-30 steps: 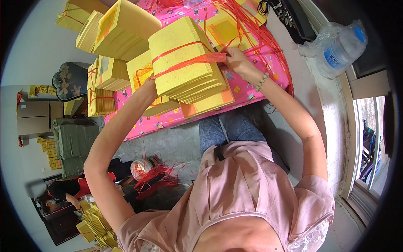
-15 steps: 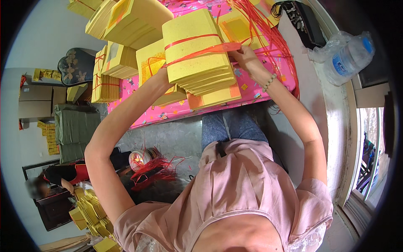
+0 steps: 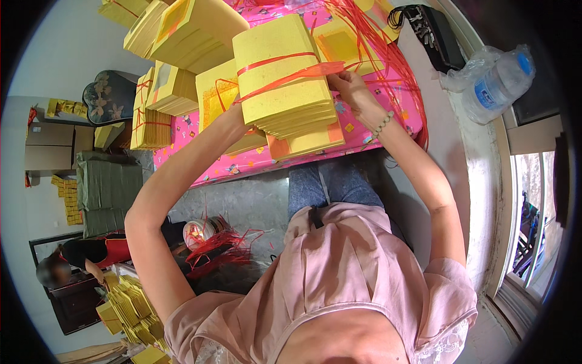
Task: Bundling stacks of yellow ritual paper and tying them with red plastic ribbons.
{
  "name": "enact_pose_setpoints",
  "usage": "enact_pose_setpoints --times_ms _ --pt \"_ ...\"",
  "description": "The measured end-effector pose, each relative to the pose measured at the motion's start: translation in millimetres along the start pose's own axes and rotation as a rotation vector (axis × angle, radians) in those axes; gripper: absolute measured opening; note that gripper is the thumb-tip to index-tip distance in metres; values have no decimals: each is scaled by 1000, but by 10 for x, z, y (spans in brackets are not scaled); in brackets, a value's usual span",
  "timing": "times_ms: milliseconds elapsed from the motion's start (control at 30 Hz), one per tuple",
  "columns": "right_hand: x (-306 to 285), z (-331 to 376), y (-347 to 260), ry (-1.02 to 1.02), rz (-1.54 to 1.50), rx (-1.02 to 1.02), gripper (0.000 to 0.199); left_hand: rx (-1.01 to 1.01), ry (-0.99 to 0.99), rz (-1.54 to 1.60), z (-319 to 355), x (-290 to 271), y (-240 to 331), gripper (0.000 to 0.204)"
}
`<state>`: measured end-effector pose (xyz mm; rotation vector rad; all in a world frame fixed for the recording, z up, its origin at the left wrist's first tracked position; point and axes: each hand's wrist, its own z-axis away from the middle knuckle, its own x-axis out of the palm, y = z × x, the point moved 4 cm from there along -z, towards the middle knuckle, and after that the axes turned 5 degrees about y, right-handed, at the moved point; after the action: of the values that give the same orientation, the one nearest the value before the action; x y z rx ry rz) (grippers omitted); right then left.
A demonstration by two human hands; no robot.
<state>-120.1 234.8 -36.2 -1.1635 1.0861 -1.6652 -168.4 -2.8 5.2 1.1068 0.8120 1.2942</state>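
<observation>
The surface [image 3: 200, 170] under its pink patterned cloth is crowded with stacks of yellow paper, and over the last second the whole view has swung a little: the stacks now sit lower and nearer the person, the water bottle [image 3: 500, 82] on the sill by the window has slid toward the right rim. The work itself has barely moved on. The big yellow paper bundle [image 3: 285, 76] stands tilted at the near edge of the surface, resting on a lower stack with orange sheets [image 3: 306, 144], just as it did a second ago. The red plastic strap [image 3: 291, 76] runs across its face in two lines, and it looks pulled tauter than before, which suggests the binding is being drawn tight rather than finished.

The right hand [image 3: 351, 91] is pinched shut on the strap end at the bundle's right side, a bead bracelet [image 3: 382, 125] on its wrist. The left hand [image 3: 233, 112] is hidden behind the bundle's left side; I cannot tell whether it grips or only steadies. Loose red strands [image 3: 388, 54] trail over the far right corner.
</observation>
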Motion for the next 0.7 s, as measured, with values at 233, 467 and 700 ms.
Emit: enact_pose_setpoints --times_ms 233,467,700 --pt "71 19 -103 27 -94 -28 39 44 -3 57 -27 103 65 43" --pt "229 39 -357 105 -199 57 24 123 -12 120 -2 60 281 42" --pt "391 -8 -695 27 -417 -57 24 201 -31 178 101 -40 506 41"
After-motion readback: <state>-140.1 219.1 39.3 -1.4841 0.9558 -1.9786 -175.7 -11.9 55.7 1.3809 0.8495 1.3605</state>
